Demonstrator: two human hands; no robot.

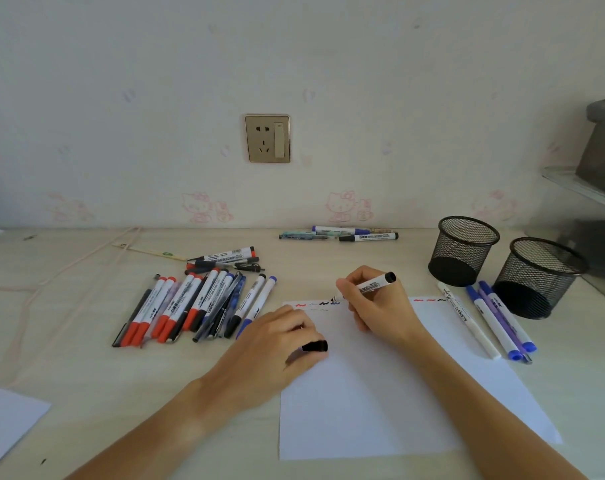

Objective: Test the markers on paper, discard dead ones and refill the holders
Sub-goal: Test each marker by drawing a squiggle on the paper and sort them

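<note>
Against a pale wall with a socket (267, 138), our light desk (86, 375) carries white paper (380, 393) with red, black and blue squiggles, where our right hand (377, 306) curls its fingers (346, 289) round a black-ended marker (372, 285), tip down, while our left hand (276, 344) pinches its black cap (314, 346).

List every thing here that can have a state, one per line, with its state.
Marker: uncapped, held by the right hand, tip at the paper.
Cap: off, held in the left hand.
Paper: flat, test squiggles along its top edge.
Left holder: upright, empty.
Right holder: upright, empty.
Big marker pile: lying loose, capped.
Markers beside the holders: lying capped.
</note>
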